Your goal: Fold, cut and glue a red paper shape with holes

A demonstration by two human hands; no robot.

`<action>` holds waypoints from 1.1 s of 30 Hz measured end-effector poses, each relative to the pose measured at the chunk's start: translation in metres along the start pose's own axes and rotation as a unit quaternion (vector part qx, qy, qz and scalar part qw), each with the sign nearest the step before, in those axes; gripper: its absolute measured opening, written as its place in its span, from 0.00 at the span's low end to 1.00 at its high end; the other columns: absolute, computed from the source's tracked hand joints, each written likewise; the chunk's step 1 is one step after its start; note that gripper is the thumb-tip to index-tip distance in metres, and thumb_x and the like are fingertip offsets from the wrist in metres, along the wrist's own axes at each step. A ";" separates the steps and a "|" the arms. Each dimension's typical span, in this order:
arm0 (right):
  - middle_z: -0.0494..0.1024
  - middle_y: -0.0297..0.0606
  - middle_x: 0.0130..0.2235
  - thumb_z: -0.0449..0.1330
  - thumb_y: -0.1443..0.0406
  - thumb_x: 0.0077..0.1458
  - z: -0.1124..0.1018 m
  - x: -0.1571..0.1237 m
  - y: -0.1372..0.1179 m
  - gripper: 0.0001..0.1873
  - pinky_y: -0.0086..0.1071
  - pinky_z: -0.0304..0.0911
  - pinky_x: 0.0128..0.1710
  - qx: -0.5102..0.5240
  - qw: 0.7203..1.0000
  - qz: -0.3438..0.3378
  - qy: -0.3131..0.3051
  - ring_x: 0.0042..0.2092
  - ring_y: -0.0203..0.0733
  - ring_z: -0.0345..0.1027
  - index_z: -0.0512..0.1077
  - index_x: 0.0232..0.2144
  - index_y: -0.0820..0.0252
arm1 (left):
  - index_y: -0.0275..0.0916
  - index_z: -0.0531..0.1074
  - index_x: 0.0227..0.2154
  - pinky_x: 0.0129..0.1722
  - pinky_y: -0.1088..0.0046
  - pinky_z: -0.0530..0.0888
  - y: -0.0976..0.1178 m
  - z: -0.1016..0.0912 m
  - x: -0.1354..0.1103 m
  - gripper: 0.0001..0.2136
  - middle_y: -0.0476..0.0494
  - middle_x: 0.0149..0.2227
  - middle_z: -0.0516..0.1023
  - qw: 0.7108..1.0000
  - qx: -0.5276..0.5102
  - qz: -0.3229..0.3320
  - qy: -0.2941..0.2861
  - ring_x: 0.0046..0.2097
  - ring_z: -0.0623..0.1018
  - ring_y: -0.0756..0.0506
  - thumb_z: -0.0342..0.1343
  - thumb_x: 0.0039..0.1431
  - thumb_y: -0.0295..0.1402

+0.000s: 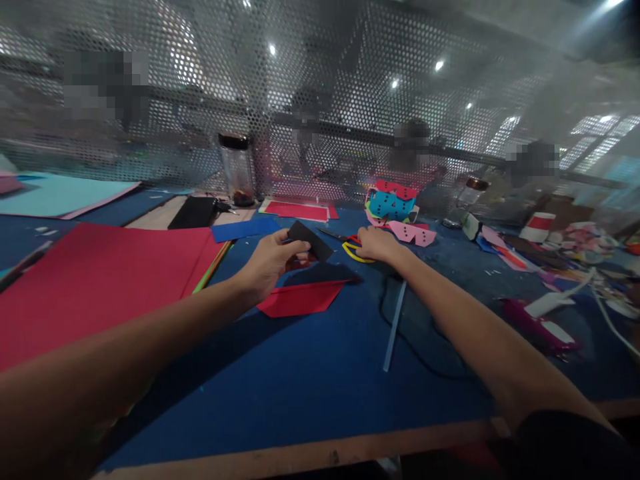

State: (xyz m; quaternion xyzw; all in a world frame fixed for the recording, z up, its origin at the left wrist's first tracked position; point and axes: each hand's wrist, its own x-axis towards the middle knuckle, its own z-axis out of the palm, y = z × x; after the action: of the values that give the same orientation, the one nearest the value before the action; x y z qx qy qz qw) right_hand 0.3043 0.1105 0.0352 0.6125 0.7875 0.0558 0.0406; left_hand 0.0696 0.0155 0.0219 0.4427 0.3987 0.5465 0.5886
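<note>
My left hand [273, 261] is closed on a small black piece of sheet material [310, 240], held just above the blue table top [320, 373]. Below it lies a red cut piece [300, 299]. My right hand [376, 244] rests on the table with its fingers curled at the yellow and red handles of a pair of scissors [350, 248], whose dark blades point left. Whether the fingers grip the handles I cannot make out. A pale blue strip [394, 327] lies under my right forearm.
Large red sheets [95, 280] cover the left side. A blue piece [245, 229], red sheets [296, 211], a black pouch [194, 212] and a jar [235, 170] sit at the back. Blue and pink cutouts [395, 207] lie behind my right hand. Scraps and a pink tool [540, 327] clutter the right. A perforated metal screen [320, 100] closes the far side.
</note>
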 end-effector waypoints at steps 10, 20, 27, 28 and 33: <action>0.80 0.57 0.48 0.64 0.55 0.48 -0.010 0.012 0.005 0.24 0.36 0.66 0.41 0.020 0.999 0.026 -0.029 0.49 0.58 0.75 0.78 0.44 0.66 | 0.38 0.74 0.34 0.35 0.73 0.72 -0.004 -0.006 0.007 0.12 0.50 0.32 0.77 0.999 0.037 0.035 0.000 0.31 0.75 0.52 0.68 0.47 0.29; 0.81 0.39 0.37 0.52 0.50 0.64 -0.017 -0.061 -0.004 0.20 0.28 0.62 0.31 0.269 0.961 -0.061 0.032 0.32 0.38 0.73 0.71 0.43 0.60 | 0.36 0.76 0.33 0.36 0.73 0.70 0.005 0.000 0.004 0.10 0.48 0.33 0.78 0.999 0.040 0.028 0.006 0.33 0.75 0.51 0.67 0.46 0.29; 0.81 0.40 0.39 0.68 0.57 0.51 0.007 -0.068 -0.024 0.14 0.31 0.61 0.36 0.293 0.953 -0.038 0.062 0.38 0.44 0.73 0.73 0.37 0.58 | 0.37 0.75 0.30 0.34 0.73 0.69 0.006 -0.007 0.004 0.09 0.50 0.29 0.75 0.997 0.049 0.038 0.038 0.31 0.73 0.52 0.68 0.47 0.30; 0.81 0.40 0.39 0.68 0.58 0.51 0.010 -0.067 -0.023 0.14 0.31 0.62 0.36 0.293 0.954 -0.033 0.056 0.38 0.44 0.73 0.73 0.37 0.58 | 0.37 0.75 0.30 0.34 0.73 0.69 0.004 -0.008 0.004 0.09 0.50 0.29 0.75 0.998 0.049 0.031 0.039 0.31 0.73 0.52 0.68 0.46 0.30; 0.82 0.42 0.38 0.68 0.57 0.51 0.016 -0.068 -0.018 0.14 0.32 0.64 0.34 0.307 0.951 -0.022 0.043 0.37 0.45 0.75 0.74 0.37 0.57 | 0.36 0.75 0.30 0.34 0.73 0.69 0.002 -0.005 0.003 0.08 0.49 0.29 0.75 0.998 0.043 0.024 0.040 0.31 0.73 0.51 0.67 0.46 0.29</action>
State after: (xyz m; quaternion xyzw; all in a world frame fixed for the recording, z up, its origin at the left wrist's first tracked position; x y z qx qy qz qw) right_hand 0.3060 0.0413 0.0165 0.5749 0.7809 -0.1632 -0.1816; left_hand 0.0644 0.0188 0.0223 0.4548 0.4345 0.5599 0.5394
